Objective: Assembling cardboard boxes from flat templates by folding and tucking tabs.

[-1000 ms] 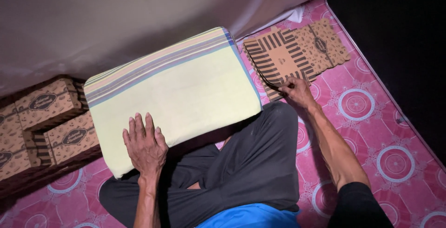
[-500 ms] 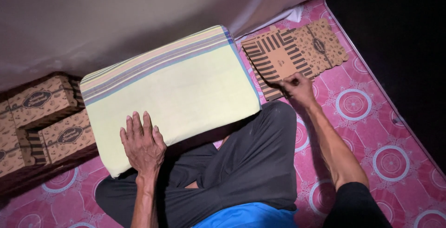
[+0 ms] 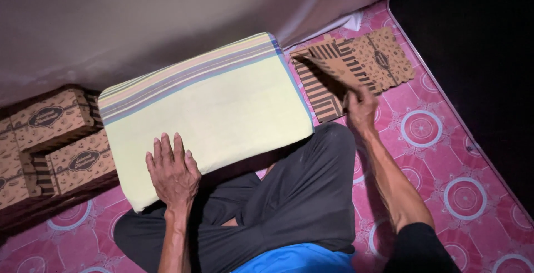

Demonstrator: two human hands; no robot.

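Note:
A folded pale yellow cloth with striped bands along its far edge lies across my lap. My left hand rests flat on its near left corner, fingers spread. My right hand grips the near edge of a flat brown patterned cardboard sheet and tilts it up off a stack of similar flat cardboard on the pink mat. I sit cross-legged in dark trousers.
Brown patterned boxes are stacked at the left. A pink mat with circle motifs covers the floor. A pale wall or sheet hangs beyond the cloth. Darkness lies to the right.
My right hand has lifted the top cardboard sheet, which now tilts up from the stack. The left hand stays on the cloth.

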